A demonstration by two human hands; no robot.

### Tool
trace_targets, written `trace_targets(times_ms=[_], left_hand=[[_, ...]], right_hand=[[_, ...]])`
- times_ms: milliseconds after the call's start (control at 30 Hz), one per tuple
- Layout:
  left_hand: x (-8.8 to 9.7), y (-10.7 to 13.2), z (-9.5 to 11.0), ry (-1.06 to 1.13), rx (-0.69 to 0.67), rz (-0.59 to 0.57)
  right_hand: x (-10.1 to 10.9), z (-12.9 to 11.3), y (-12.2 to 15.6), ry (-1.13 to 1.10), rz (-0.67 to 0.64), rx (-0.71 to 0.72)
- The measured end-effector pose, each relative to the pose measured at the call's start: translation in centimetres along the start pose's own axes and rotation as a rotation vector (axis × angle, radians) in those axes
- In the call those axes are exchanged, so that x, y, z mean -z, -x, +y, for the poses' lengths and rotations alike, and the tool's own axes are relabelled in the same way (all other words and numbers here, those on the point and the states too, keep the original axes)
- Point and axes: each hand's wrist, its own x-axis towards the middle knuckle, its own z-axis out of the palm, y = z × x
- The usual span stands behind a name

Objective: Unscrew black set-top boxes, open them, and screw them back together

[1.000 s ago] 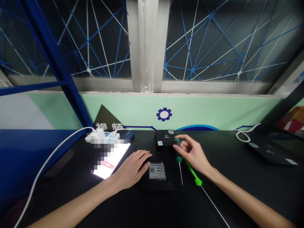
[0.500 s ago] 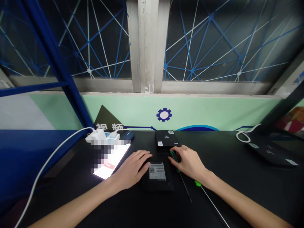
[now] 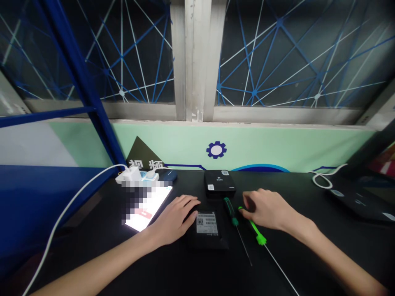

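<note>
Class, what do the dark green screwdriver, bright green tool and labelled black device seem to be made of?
Dark green screwdriver: handle probably plastic, with smooth green-and-black colouring; thin grey shaft, likely metal.
Bright green tool: evenly coloured handle, perhaps plastic; pale, straight shaft, likely metal.
Labelled black device: dull, dark casing, probably plastic.

The worktop (image 3: pixel 101 263) is coloured black. The first screwdriver (image 3: pixel 230 211) is banded in dark green and black at its handle, and the second tool (image 3: pixel 261 239) is coloured bright lime green at its handle. The black box (image 3: pixel 219 181) is marked with white print and pale stickers. The black case (image 3: pixel 206 242) carries a pale grey label (image 3: pixel 211 226), printed with dark codes. The dark window panes (image 3: pixel 146 61) are crossed by blue and white lines. The pale green wall (image 3: pixel 262 144) is painted with a navy gear (image 3: pixel 216 150).
</note>
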Motion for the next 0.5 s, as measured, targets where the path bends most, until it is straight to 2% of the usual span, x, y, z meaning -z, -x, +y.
trace_targets(times_ms=[67, 133, 367, 500], left_hand=[[0.0, -0.1, 0.1, -0.002, 0.006, 0.001], [0.0, -0.1, 0.1, -0.007, 0.014, -0.004], [-0.3, -0.4, 0.3, -0.028, 0.015, -0.010], [-0.5, -1.1, 0.7, -0.056, -0.002, -0.007]], right_hand=[[0.1, 0.6, 0.5, -0.026, -0.119, 0.033], [0.0, 0.9, 0.9, -0.021, -0.178, 0.050], [-1.2, 0.5, 0.4, -0.015, -0.153, 0.020], [-0.6, 0.5, 0.0, -0.111, -0.130, -0.007]])
